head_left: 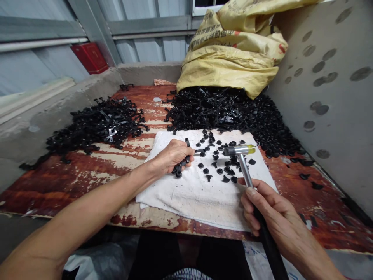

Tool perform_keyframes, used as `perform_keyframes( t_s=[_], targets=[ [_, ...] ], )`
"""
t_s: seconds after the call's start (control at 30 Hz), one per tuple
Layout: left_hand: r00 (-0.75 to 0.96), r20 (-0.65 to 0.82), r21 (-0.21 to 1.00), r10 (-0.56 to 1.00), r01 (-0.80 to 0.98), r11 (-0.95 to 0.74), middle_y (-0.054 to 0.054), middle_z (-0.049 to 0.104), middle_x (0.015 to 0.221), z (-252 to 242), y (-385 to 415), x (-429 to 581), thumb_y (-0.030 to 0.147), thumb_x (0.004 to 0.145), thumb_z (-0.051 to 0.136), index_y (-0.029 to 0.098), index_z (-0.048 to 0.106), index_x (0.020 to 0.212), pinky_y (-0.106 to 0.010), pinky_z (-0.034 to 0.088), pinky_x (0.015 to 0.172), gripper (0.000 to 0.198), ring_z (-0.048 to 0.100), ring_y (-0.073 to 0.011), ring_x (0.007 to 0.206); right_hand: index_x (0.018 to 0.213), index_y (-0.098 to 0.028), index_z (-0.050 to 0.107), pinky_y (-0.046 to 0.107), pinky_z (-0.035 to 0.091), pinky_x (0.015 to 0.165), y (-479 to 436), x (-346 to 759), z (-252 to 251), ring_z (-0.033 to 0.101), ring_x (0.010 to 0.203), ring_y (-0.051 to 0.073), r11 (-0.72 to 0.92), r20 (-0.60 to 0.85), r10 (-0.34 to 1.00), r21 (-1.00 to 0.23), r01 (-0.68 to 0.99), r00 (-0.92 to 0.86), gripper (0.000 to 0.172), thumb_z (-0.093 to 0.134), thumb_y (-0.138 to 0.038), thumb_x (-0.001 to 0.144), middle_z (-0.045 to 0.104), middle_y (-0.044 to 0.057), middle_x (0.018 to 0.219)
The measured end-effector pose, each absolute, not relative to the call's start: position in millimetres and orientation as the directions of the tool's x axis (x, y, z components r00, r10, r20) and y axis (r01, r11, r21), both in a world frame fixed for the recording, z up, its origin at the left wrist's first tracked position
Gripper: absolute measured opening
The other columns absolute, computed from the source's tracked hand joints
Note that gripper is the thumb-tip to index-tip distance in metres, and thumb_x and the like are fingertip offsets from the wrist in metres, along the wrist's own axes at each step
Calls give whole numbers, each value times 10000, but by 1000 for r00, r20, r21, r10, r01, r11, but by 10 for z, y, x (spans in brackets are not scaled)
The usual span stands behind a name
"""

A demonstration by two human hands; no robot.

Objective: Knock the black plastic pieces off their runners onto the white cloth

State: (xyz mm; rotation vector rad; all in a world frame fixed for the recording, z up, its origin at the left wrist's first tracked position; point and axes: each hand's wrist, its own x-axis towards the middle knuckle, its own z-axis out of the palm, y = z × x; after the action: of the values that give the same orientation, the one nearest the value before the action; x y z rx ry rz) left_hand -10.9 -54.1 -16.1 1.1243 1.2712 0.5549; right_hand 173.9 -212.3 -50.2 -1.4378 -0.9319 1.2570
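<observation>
Several small black arm-shaped parts (184,162) are gathered in my left hand (174,154), which is closed round them just over a white cloth (180,198). My right hand (269,208) grips a mallet (240,151) by its shaft and black handle. The mallet's metal head has one black face and one yellow face, and it is held above the cloth. Under and beside it, small black round caps (220,171) lie scattered on the cloth, some flat and some with a curved tail upward.
A pile of black parts (105,120) lies on the left of the worn red-brown table (96,175). A larger heap (215,109) spreads from a yellow woven sack (227,70) at the back. A spotted panel (317,97) bounds the right; a red box (89,57) sits at back left.
</observation>
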Motion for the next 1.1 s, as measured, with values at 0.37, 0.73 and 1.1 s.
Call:
perform_keyframes(
  t_s=[0.37,0.73,1.1],
  targets=[
    [274,-457,882,846,263,391,-2,564,490,-154,-522,-127,35,710,576,170,459,569,-216,273,321,227,498,-95,354,1444,-239,464,404,587,757,-1893,1736,-261,688,952,282,363,544,838,-492,791,-46,542,458,-149,910,701,135,1119],
    [281,-452,885,847,262,386,-3,556,459,-152,-528,-116,13,694,584,153,481,544,-203,307,337,229,499,-90,330,1440,-181,466,436,581,715,-1782,1744,-252,704,823,281,337,510,854,-398,853,-99,533,403,-153,911,718,151,1017],
    [324,-496,854,805,348,386,-11,581,534,-46,-481,-191,106,843,535,147,503,634,-202,316,338,215,495,-83,361,1347,-181,567,474,561,711,-1767,1752,-238,702,812,303,286,344,931,-487,825,-120,475,410,-203,899,737,148,960]
  ],
)
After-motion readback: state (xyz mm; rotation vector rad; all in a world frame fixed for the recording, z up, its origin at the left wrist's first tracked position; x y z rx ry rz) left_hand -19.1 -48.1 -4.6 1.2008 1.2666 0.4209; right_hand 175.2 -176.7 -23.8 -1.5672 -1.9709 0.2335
